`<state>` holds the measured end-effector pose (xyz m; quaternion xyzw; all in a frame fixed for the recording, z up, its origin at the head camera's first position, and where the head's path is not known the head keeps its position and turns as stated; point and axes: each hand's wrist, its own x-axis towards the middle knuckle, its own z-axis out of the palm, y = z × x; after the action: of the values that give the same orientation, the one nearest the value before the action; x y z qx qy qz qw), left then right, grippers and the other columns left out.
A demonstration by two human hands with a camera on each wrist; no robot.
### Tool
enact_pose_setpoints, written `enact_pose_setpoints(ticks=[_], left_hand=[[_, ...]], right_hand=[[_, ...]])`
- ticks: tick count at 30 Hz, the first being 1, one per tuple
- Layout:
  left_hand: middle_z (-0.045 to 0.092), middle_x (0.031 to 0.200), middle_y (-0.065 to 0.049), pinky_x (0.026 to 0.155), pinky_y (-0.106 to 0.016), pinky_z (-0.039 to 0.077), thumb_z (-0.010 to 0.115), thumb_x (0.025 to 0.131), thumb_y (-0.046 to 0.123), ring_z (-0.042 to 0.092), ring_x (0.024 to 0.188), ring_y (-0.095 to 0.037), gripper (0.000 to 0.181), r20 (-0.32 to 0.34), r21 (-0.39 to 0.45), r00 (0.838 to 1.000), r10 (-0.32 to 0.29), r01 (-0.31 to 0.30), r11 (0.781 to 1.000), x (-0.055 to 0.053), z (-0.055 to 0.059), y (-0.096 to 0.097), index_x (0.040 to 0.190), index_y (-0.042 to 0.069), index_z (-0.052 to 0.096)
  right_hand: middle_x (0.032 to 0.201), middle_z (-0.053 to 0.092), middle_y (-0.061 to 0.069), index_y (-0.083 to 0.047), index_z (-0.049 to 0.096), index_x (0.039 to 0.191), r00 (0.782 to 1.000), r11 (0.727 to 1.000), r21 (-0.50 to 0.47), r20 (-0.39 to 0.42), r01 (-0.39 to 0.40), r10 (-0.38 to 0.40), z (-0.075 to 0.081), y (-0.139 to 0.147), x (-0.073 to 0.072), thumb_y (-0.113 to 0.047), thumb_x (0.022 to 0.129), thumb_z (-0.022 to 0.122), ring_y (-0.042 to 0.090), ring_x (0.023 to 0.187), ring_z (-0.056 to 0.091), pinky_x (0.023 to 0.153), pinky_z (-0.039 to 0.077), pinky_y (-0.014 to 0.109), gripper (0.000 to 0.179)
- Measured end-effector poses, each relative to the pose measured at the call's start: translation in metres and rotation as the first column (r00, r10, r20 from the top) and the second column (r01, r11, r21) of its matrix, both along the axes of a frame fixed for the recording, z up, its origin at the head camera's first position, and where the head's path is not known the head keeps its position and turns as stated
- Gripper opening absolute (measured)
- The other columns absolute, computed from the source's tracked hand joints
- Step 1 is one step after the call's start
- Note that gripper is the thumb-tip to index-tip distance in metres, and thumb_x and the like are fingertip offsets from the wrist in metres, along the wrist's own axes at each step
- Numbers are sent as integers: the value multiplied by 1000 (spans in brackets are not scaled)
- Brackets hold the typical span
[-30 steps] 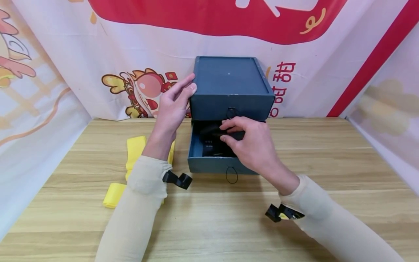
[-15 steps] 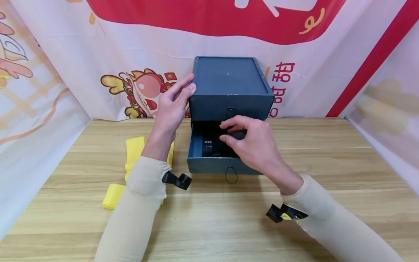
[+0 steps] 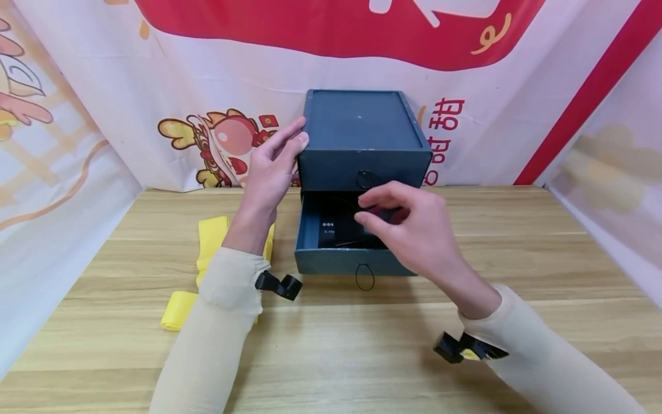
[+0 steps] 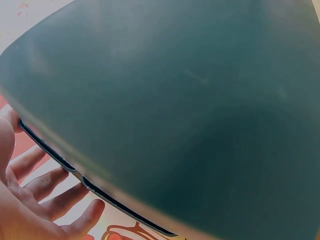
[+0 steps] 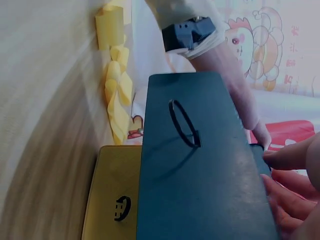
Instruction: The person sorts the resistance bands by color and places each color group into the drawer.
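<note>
A dark blue box [image 3: 362, 118] with two drawers stands against the backdrop. Its lower drawer [image 3: 336, 261] is pulled out, and inside lies a flat black item [image 3: 341, 227] with small white print. My left hand [image 3: 271, 167] rests along the box's left side near the top, fingers mostly straight; the left wrist view shows those fingers [image 4: 45, 190] spread by the box's edge. Over the right part of the lower drawer, my right hand [image 3: 416, 224] hovers with thumb and fingers apart and nothing seen between them. It hides part of the drawer.
Yellow fabric strips [image 3: 212, 241] and a yellow roll [image 3: 178, 310] lie on the wooden table [image 3: 331, 356] left of the box, partly under the left forearm. Black cord loops [image 3: 365, 278] hang from the drawer fronts. A printed cloth [image 3: 248, 69] rises behind the box.
My right hand has drawn back slightly to the right and its fingers have spread apart. A dark thing at its fingertips no longer shows there; more white print is visible. The left hand stays put.
</note>
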<state>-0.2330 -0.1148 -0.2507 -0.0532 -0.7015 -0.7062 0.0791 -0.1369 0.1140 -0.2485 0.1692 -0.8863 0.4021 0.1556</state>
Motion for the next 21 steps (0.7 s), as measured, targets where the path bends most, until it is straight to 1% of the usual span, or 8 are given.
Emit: enact_pose_setpoints(ticks=[3, 6, 9, 12, 15, 18, 21], left_hand=[[60, 155, 10, 108, -48, 54, 64, 105, 44, 60, 134, -14, 41, 1, 3, 1000, -1, 1, 1000, 0, 0, 0, 146, 40, 64], [60, 155, 11, 108, -47, 54, 64, 105, 44, 60, 134, -14, 41, -1, 4, 1000, -1, 1, 1000, 0, 0, -1, 146, 40, 64], [60, 154, 11, 106, -47, 55, 65, 105, 44, 60, 133, -14, 41, -2, 6, 1000, 2, -2, 1000, -1, -1, -1, 145, 40, 65], [61, 154, 11, 106, -46, 55, 65, 105, 44, 60, 133, -13, 40, 1, 5, 1000, 3, -3, 1000, -1, -1, -1, 145, 41, 65], [61, 154, 11, 107, -46, 55, 65, 105, 44, 60, 134, -13, 40, 0, 5, 1000, 1, -1, 1000, -1, -1, 0, 145, 41, 65], [61, 154, 11, 108, -47, 55, 64, 105, 44, 60, 134, -13, 40, -2, 0, 1000, 5, -5, 1000, 0, -1, 0, 145, 41, 64], [60, 154, 11, 110, -49, 54, 64, 105, 45, 59, 134, -13, 41, 0, -1, 1000, 7, -7, 1000, 0, -1, 0, 146, 41, 64]], right_hand=[[103, 82, 2, -14, 81, 109, 999, 999, -45, -38, 8, -10, -3, 5, 11, -19, 94, 83, 13, 84, 72, 71, 54, 22, 16], [92, 82, 0, -12, 80, 103, 998, 997, -76, -68, -8, 3, -8, 9, 22, -13, 91, 85, 10, 72, 69, 63, 54, 20, 13], [83, 80, -2, -11, 80, 99, 998, 997, -79, -64, -11, 6, -14, 13, 33, -9, 89, 85, 8, 62, 67, 56, 54, 22, 11], [74, 76, -4, -14, 81, 96, 999, 999, -41, -7, 31, -31, -20, 16, 44, -13, 91, 85, 6, 58, 65, 52, 53, 23, 7], [72, 75, -6, -18, 83, 94, 994, 998, 10, 85, 67, -67, -27, 18, 53, -19, 92, 85, 4, 56, 65, 51, 51, 25, 4], [71, 75, -7, -20, 84, 94, 978, 997, 34, 194, 67, -72, -36, 16, 57, -24, 91, 85, 6, 55, 68, 51, 50, 25, 5], [72, 76, -5, -20, 84, 96, 949, 997, 9, 306, 77, -76, -45, 13, 58, -28, 92, 85, 11, 56, 69, 55, 50, 25, 9]])
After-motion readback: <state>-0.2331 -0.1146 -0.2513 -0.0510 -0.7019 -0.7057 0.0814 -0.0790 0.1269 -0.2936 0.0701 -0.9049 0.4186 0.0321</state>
